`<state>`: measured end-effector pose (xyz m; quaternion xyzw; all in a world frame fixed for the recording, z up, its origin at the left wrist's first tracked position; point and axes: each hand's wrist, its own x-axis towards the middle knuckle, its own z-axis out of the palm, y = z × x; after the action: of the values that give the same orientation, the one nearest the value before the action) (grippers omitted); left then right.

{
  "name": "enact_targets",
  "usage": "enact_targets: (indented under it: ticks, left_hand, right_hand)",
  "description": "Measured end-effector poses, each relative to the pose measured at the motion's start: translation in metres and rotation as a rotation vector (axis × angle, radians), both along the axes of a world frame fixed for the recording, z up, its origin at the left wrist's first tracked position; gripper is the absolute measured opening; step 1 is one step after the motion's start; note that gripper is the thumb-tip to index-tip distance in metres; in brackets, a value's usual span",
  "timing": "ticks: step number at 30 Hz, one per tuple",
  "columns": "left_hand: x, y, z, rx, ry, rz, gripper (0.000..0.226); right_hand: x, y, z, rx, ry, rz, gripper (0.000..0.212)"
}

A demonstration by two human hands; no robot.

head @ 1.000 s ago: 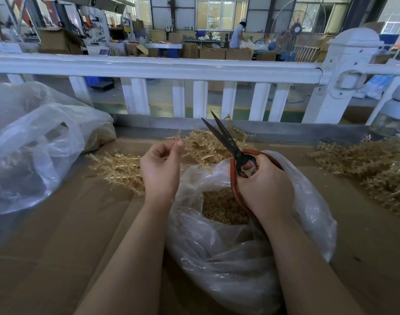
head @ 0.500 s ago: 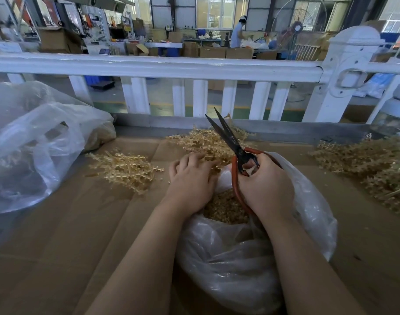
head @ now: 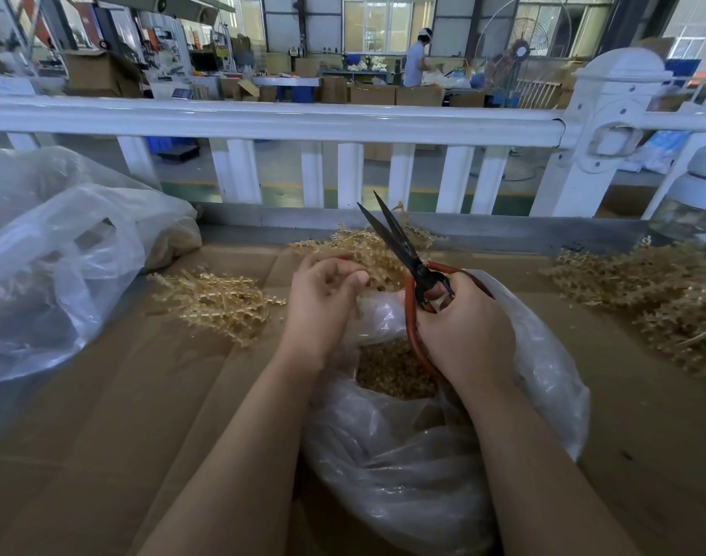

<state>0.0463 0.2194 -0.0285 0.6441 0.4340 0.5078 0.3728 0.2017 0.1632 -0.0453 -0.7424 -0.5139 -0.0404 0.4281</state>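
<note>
The scissors (head: 399,246) have dark, matt metal blades with a dull, unpolished face; their loop handles carry a smooth red-orange coating with a faint sheen. The bag (head: 423,455) is thin clear plastic, crinkled and glossy where light catches its folds. The bits (head: 391,371) inside it look like amber, half-clear plastic. The sprigs (head: 219,300) are the same golden plastic, hard-edged and slightly shiny. The tabletop (head: 102,415) is covered in brown cardboard, matt and flat. A second bag (head: 54,274) is cloudier, soft film plastic. The rail (head: 263,118) is white, smooth and glossy.
</note>
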Motion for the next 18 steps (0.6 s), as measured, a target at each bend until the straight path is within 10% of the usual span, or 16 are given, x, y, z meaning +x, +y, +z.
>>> enact_targets:
  ticks: [8, 18]
  left_hand:
    - [-0.018, 0.008, 0.01, -0.062, -0.61, 0.046, 0.007]
    - [-0.023, 0.007, 0.008, 0.119, -0.561, -0.059, 0.016]
  right_hand:
    - [0.002, 0.002, -0.002, -0.012, -0.032, -0.069, 0.036]
    - [0.0, -0.001, 0.006, 0.118, 0.223, 0.075, 0.02]
